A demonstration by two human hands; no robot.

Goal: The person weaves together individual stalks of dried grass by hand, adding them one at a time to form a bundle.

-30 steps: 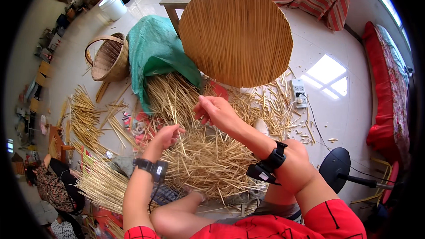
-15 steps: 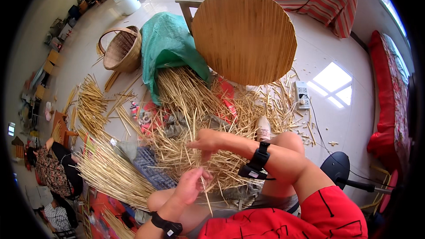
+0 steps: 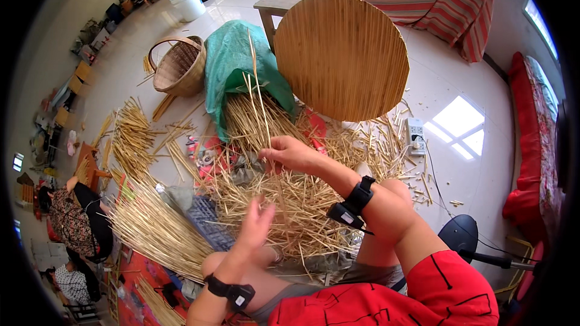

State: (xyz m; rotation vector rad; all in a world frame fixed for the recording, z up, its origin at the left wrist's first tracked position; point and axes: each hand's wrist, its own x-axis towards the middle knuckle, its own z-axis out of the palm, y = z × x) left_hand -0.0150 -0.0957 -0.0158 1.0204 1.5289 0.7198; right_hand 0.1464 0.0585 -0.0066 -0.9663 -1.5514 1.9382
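In front of me my right hand (image 3: 289,153) pinches a long, pale straw stalk (image 3: 261,105). The stalk rises above the fingers toward the green sack (image 3: 232,48), and its lower part hangs below them. Nearer to me and lower, my left hand (image 3: 256,227) is slightly blurred, its fingers apart and nothing visible in them. Beneath both hands spreads a loose heap of short straw pieces (image 3: 314,217). More long straw stalks (image 3: 257,118) stick out of the sack's mouth. To the left lies a large bundle of long stalks (image 3: 160,232).
A round slatted board (image 3: 341,57) leans against a wooden bench (image 3: 275,1). A wicker basket (image 3: 181,72) stands beside the sack. At right are a power strip (image 3: 415,136) with a cord and a black round-based stand (image 3: 458,232). Another person (image 3: 75,226) sits at far left.
My right hand has closed on the stalk and raised it, its tip now reaching over the sack. My left hand has moved slightly up and left, away from the stalk. The view has shifted slightly.
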